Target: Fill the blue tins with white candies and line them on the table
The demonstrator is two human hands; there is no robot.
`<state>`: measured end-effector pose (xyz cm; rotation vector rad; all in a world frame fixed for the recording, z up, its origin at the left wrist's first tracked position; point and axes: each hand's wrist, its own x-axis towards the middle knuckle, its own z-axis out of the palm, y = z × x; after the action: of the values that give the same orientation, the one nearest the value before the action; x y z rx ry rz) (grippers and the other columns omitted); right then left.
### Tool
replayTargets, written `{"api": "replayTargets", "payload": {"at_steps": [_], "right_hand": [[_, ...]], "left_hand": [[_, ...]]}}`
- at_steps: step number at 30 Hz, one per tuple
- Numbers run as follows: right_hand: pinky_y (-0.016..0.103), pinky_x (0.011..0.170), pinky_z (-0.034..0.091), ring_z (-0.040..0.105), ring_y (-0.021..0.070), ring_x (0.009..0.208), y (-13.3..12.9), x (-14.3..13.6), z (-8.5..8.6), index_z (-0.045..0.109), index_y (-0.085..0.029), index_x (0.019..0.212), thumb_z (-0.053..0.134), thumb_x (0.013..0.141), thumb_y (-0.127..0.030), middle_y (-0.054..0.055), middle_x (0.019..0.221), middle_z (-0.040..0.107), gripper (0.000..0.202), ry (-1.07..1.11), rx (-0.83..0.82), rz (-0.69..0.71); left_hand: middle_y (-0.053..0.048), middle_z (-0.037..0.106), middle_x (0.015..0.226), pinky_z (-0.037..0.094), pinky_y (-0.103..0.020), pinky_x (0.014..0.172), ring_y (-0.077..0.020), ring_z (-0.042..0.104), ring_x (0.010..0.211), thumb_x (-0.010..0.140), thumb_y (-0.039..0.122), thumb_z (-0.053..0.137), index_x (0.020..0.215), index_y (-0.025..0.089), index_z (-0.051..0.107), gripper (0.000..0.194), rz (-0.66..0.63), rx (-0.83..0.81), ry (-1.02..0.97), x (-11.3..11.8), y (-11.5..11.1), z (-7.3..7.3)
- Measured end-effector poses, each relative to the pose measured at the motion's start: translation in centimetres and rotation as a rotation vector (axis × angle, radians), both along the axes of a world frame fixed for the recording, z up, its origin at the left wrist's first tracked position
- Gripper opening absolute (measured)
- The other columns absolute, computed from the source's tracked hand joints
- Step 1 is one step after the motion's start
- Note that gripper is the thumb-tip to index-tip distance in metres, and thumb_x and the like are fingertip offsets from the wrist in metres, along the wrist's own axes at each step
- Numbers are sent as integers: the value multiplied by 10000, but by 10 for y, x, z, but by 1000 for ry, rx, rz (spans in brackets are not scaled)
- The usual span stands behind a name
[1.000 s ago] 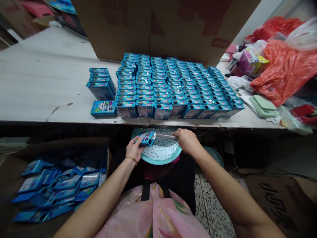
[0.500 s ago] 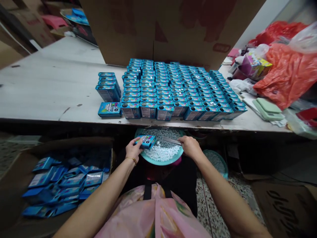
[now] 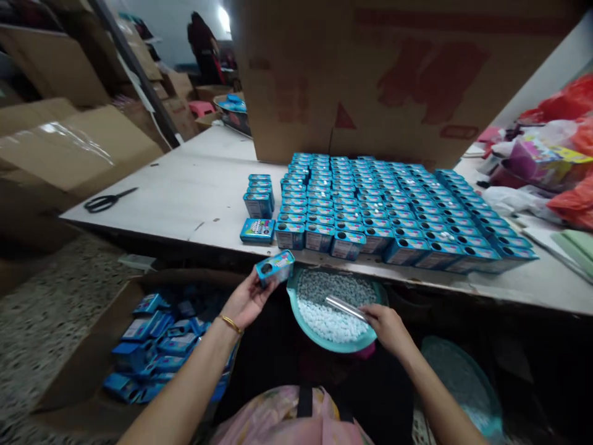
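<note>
- The small blue box (image 3: 277, 269) was in the left hand (image 3: 244, 301), tilted, just off the desk's (image 3: 194, 185) front edge and beside the basin (image 3: 303, 324). Thumb and fingers grasped it around its lower left part, leaving the upper face uncovered. That face bore a dark round patch; whether hole or print, I couldn't tell.
- It looked like thin glossy card: likely light, a bit slippery, stiff along its edges but easily dented across the broad sides. The narrow sides seemed the best hold, with a light pinch.
- The right hand (image 3: 385, 324) had its fingers closed around one end of the slim shiny scoop (image 3: 346, 307). The other end reached over the white pellets (image 3: 328, 324); whether it touched them was unclear. It looked rigid, smooth and light, best taken at that outer end.
- The pellets seemed small, loose and apt to roll; a few lay on the packed rows of boxes (image 3: 343, 216) along the desk's front edge.
- Left of those rows, a flat-lying box (image 3: 257, 230) rested at the front edge, with a short upright row (image 3: 259, 201) behind it.
- Scissors (image 3: 104, 203) lay near the desk's front left corner.
</note>
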<state>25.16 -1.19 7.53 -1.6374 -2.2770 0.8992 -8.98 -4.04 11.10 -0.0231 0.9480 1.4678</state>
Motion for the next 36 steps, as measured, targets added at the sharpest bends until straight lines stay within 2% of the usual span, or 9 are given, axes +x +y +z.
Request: {"api": "replayTargets", "payload": {"at_steps": [3, 6, 9, 12, 17, 24, 27, 31, 36], "right_hand": [[263, 774, 408, 577, 188, 905, -4, -2, -7, 660, -232, 955, 384, 769, -270, 42, 950, 660, 335, 53, -23, 2], [262, 772, 411, 580, 189, 897, -10, -5, -11, 663, -223, 947, 382, 767, -290, 52, 943, 661, 341, 90, -53, -14], [257, 755, 414, 585, 189, 875, -18, -10, -17, 666, -226, 936, 395, 760, -298, 53, 917, 664, 330, 96, -78, -25], [262, 743, 415, 587, 191, 854, -25, -15, -23, 667, -225, 928, 386, 774, -316, 56, 885, 662, 333, 87, -102, -27], [260, 741, 406, 583, 185, 841, -34, -22, -30, 660, -232, 941, 358, 790, -290, 50, 863, 652, 342, 64, -131, -13], [253, 735, 399, 584, 185, 840, -35, -44, -25, 658, -241, 961, 348, 786, -256, 53, 861, 652, 357, 12, -130, 46], [252, 732, 395, 581, 182, 835, -38, -51, -24, 654, -246, 973, 344, 792, -255, 48, 857, 650, 359, 1, -123, 67], [248, 715, 393, 578, 177, 813, -44, -52, -28, 662, -260, 943, 345, 791, -244, 36, 839, 651, 352, -12, -128, 76], [251, 740, 392, 575, 179, 842, -50, -46, -32, 651, -269, 974, 338, 793, -232, 35, 865, 649, 364, -25, -119, 60]], "left_hand": [[-105, 642, 851, 566, -256, 641, -201, 629, 825, 794, 235, 523, 889, 110, 593, 172, 99, 90, 86, -56, 34, 35], [-101, 630, 844, 559, -207, 569, -177, 630, 792, 790, 299, 521, 878, 119, 583, 211, 160, 136, 149, -110, 80, 51], [-93, 619, 830, 553, -196, 548, -157, 626, 752, 764, 319, 546, 852, 122, 578, 218, 183, 135, 191, -148, 120, 45], [-72, 611, 803, 548, -193, 528, -134, 617, 705, 752, 318, 561, 822, 127, 569, 204, 168, 121, 212, -167, 146, 31], [-73, 593, 764, 517, -166, 462, -103, 593, 614, 743, 339, 572, 787, 113, 569, 231, 54, 66, 204, -168, 171, 18], [-59, 567, 691, 465, -120, 429, -77, 559, 577, 745, 378, 562, 754, 110, 572, 268, 56, 0, 239, -159, 194, 15], [-64, 562, 695, 465, -127, 433, -85, 559, 591, 720, 397, 582, 760, 108, 577, 291, 49, 1, 254, -156, 197, 17], [-66, 572, 737, 494, -158, 496, -92, 567, 624, 721, 348, 600, 799, 110, 580, 251, 19, 10, 395, -145, 195, 16], [-44, 555, 637, 433, -153, 444, -63, 516, 493, 740, 215, 588, 773, 93, 568, 128, 52, -87, 576, -135, 198, 14]]}}
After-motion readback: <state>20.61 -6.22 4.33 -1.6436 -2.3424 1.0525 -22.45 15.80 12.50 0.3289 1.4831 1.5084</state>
